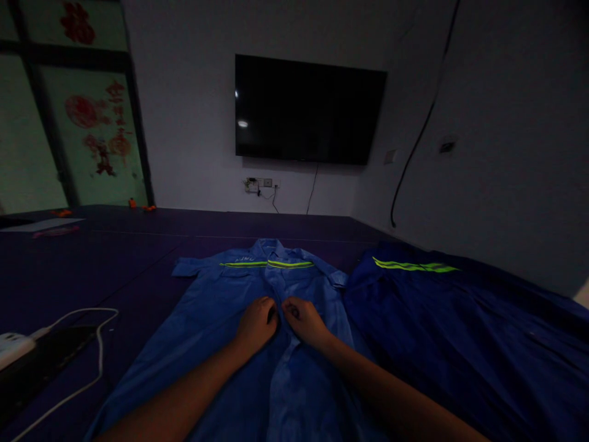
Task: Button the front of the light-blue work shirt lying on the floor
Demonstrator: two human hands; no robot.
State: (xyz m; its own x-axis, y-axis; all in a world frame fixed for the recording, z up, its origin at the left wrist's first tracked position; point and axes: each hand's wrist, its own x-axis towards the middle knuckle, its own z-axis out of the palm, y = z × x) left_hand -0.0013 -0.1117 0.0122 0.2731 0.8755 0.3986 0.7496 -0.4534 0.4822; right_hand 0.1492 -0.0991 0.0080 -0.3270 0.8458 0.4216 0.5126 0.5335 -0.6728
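Observation:
A light blue work shirt (207,319) with a yellow reflective stripe lies flat, front up, on a dark purple surface (92,270). My left hand (256,322) and my right hand (304,320) rest side by side on the shirt's front placket at mid-chest. Both have their fingers curled and pinched on the fabric edges at the centre opening. The fingertips are partly hidden in the fold.
A darker blue garment (451,331) with a reflective stripe lies to the right, against the wall. A white charger and cable (99,344) and a dark flat device (41,362) sit at the left. A wall television (308,110) hangs ahead.

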